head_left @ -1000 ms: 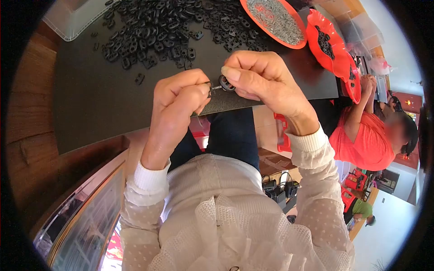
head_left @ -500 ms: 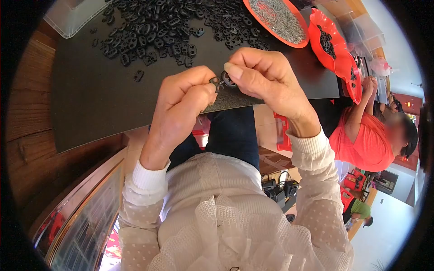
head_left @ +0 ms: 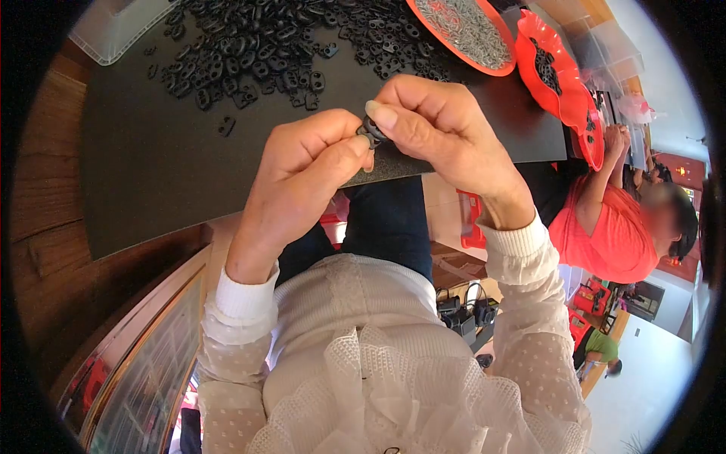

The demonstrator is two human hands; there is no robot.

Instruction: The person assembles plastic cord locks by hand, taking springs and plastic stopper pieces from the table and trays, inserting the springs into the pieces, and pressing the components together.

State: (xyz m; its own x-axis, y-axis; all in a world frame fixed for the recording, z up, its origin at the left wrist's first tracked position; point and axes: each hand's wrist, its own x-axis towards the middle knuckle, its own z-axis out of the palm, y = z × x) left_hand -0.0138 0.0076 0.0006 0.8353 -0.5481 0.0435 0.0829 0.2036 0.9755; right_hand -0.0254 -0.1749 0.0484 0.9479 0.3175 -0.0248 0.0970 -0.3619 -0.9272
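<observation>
My left hand [head_left: 306, 170] and my right hand [head_left: 446, 132] meet above the table's near edge. Pinched between their thumbs and forefingers are small black plastic cord lock parts [head_left: 371, 130], which touch each other. The fingertips cover much of them, so I cannot tell how far they fit together. Beyond my hands lies a heap of black two-hole cord lock pieces [head_left: 265, 53]. One loose piece [head_left: 226, 125] sits apart, nearer to my left hand.
On the dark table [head_left: 151, 189], a red tray [head_left: 508, 69] of small metal springs stands at the back right. Beside it are red scalloped dishes [head_left: 569, 102] with black parts. A clear plastic box [head_left: 113, 49] is at the back left. A person in a red shirt [head_left: 605, 234] sits to the right.
The two black parts, slightly apart before, are now brought together between my fingers. My right hand has shifted slightly left, towards my left hand.
</observation>
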